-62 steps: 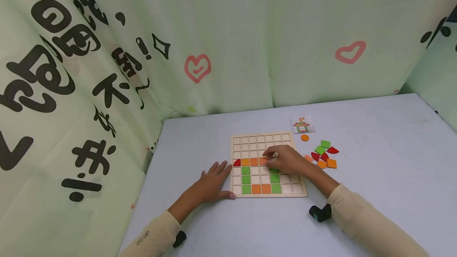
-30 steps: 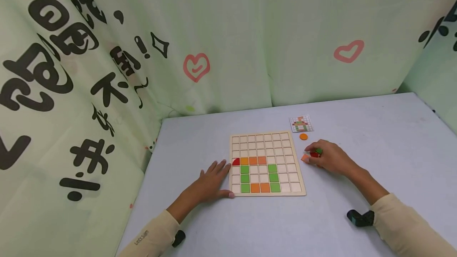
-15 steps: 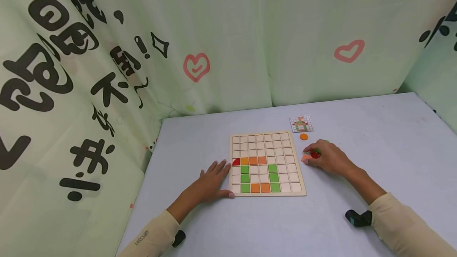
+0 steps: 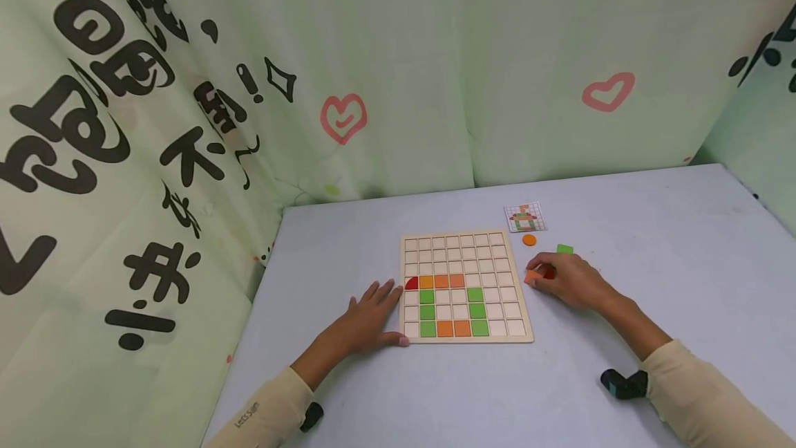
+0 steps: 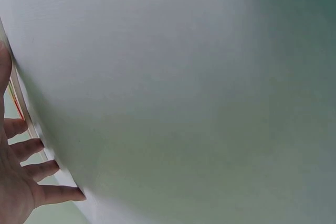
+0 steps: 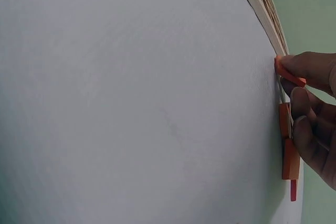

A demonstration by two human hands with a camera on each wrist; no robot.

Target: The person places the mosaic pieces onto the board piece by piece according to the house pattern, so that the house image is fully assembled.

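My left hand (image 4: 367, 320) rests flat with spread fingers at the left edge of a wooden grid board (image 4: 528, 330); its thumb touches the near left corner. In the left wrist view the fingers (image 5: 58, 195) look straight. My right hand (image 4: 572, 281) is right of the board, over the loose pieces. Between thumb and fingertips it pinches a light orange tile (image 6: 287, 72), tilted up at one end; the same tile (image 4: 531, 276) shows in the head view. A red piece (image 4: 550, 273) shows behind the fingers. On the board lie green tiles (image 4: 427, 312), orange tiles (image 4: 445, 328) and a red quarter-round piece (image 4: 412, 283).
A pattern card (image 4: 525, 217) lies beyond the board's far right corner, with an orange round piece (image 4: 529, 240) near it. A green tile (image 4: 564, 249) pokes out behind the right hand. Other loose orange blocks (image 6: 290, 159) are under that hand. A printed curtain (image 4: 398, 88) hangs behind the table.
My right hand has left the board for the loose pieces on the right, and now pinches the light orange tile there. The left hand stays in place.
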